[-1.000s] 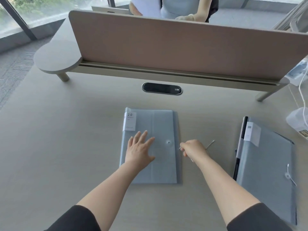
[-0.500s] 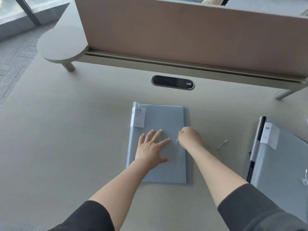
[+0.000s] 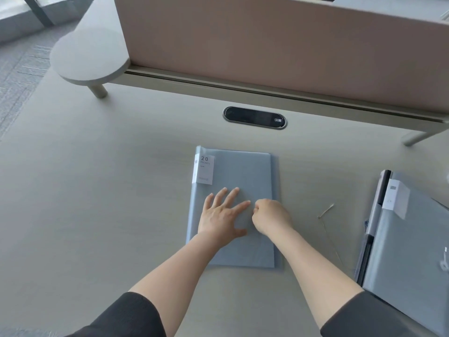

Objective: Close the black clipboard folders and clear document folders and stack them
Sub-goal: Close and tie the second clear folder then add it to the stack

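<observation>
1. Pressing my left hand [image 3: 222,215] flat, fingers spread wide, on the closed clear folder [image 3: 243,173] that lies in the middle of the desk [image 3: 97,190].
2. My right hand [image 3: 271,216] is curled into a loose fist at the folder's right side, just beside my left fingertips; I cannot tell whether it pinches anything.
3. A white label [image 3: 203,169] reading "20" sits at the folder's upper left corner.
4. A thin string [image 3: 326,212] lies on the desk to the right of my right hand, apart from the folder.
5. Further right, a second stack [image 3: 408,251] rests at the desk's edge: a clear folder on top, a black clipboard folder's edge [image 3: 384,183] showing along its left side.
</observation>
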